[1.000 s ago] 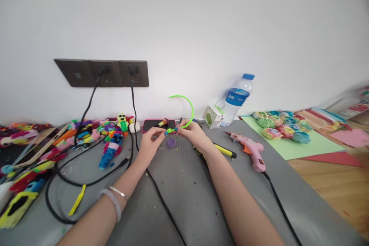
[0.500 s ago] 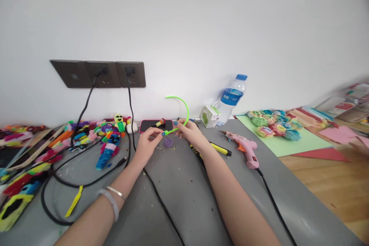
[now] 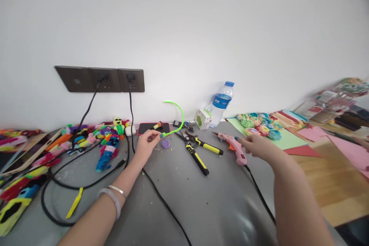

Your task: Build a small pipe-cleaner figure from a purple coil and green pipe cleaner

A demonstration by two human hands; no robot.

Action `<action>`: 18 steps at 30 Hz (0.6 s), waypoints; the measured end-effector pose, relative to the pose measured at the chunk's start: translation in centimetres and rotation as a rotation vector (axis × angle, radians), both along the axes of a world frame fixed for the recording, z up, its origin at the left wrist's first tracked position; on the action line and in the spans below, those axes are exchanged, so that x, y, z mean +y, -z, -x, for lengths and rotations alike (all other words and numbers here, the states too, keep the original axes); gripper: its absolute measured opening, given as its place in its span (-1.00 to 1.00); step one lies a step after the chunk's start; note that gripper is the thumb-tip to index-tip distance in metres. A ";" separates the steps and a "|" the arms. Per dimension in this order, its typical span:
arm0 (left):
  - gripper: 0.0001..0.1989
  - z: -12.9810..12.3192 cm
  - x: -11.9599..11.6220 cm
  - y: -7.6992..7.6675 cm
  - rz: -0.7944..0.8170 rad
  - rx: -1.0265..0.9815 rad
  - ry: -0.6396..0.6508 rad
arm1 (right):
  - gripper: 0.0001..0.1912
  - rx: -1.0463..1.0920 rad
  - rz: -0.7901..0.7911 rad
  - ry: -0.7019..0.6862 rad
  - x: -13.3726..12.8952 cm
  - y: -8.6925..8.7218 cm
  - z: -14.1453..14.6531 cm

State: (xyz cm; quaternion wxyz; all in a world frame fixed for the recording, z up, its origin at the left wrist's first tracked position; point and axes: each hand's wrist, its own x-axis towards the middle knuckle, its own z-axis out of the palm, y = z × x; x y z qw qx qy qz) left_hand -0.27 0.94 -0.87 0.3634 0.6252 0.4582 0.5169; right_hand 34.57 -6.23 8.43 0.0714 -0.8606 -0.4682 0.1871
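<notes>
My left hand (image 3: pixel 148 143) pinches the end of a bright green pipe cleaner (image 3: pixel 182 113), which curves up and back toward the wall in a hook. Just below the pinch, a small purple disc (image 3: pixel 165 144) lies on the grey table. On the right, my right hand (image 3: pixel 253 146) is over the handle of a pink hot glue gun (image 3: pixel 234 147), its fingers reaching out and no grip visible; whether they touch the gun is unclear. Between my hands lie pliers with yellow-and-black handles (image 3: pixel 197 159).
A phone (image 3: pixel 154 128), a small carton (image 3: pixel 204 118) and a water bottle (image 3: pixel 221 102) are by the wall. Pipe-cleaner figures (image 3: pixel 108 152) and black cables (image 3: pixel 164 201) spread leftward. Paper flowers (image 3: pixel 261 125) sit on green paper at right; another person's hand (image 3: pixel 363 144) shows at the edge.
My right hand has let go of the green pipe cleaner and moved right to the glue gun, uncovering the pliers. My left hand keeps its pinch. The view has shifted slightly.
</notes>
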 end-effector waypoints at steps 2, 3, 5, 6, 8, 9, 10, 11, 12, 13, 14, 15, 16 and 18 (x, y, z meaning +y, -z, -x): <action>-0.87 0.0 0.0 0.0 -0.001 -0.001 -0.001 | -0.59 0.078 0.090 0.040 -0.8 1.5 -1.5; -0.87 0.0 0.0 0.0 -0.004 0.000 0.000 | -0.58 0.104 0.100 0.041 -1.1 2.3 -1.9; -0.87 0.0 0.0 0.0 -0.011 -0.003 0.002 | -0.58 0.098 0.088 0.007 -1.3 3.7 -2.0; -0.87 0.0 0.0 -0.1 -0.010 -0.008 0.004 | -0.58 0.063 0.063 -0.010 -1.4 4.2 -1.9; -0.87 0.0 0.0 -0.1 -0.007 -0.022 0.006 | -0.59 0.017 -0.011 -0.021 -1.6 4.7 -2.0; -0.87 0.1 0.1 0.0 -0.006 -0.029 0.004 | -0.61 0.043 -0.044 -0.001 -1.8 4.8 -2.1; -0.86 0.1 0.1 0.0 -0.006 -0.033 0.001 | -0.65 0.118 -0.078 0.034 -2.0 4.8 -2.4; -0.86 0.1 0.2 0.1 -0.005 -0.036 -0.004 | -0.69 0.226 -0.120 0.073 -2.4 4.8 -2.6; -0.86 0.1 0.2 0.2 -0.003 -0.038 -0.009 | -0.73 0.341 -0.177 0.111 -2.9 4.6 -2.8; -0.85 0.1 0.3 0.3 0.003 -0.039 -0.011 | -0.75 0.439 -0.251 0.133 -3.3 4.5 -2.8; -0.84 0.1 0.4 0.4 0.012 -0.040 -0.011 | -0.76 0.515 -0.333 0.132 -3.7 4.3 -2.5; -0.83 0.1 0.4 0.5 0.022 -0.043 -0.008 | -0.76 0.570 -0.414 0.121 -4.0 4.1 -2.1; -0.83 0.1 0.4 0.5 0.032 -0.047 -0.006 | -0.75 0.629 -0.488 0.097 -4.2 4.0 -1.3; -0.83 0.1 0.4 0.5 0.047 -0.055 -0.008 | -0.75 0.763 -0.589 0.057 -4.1 3.6 0.9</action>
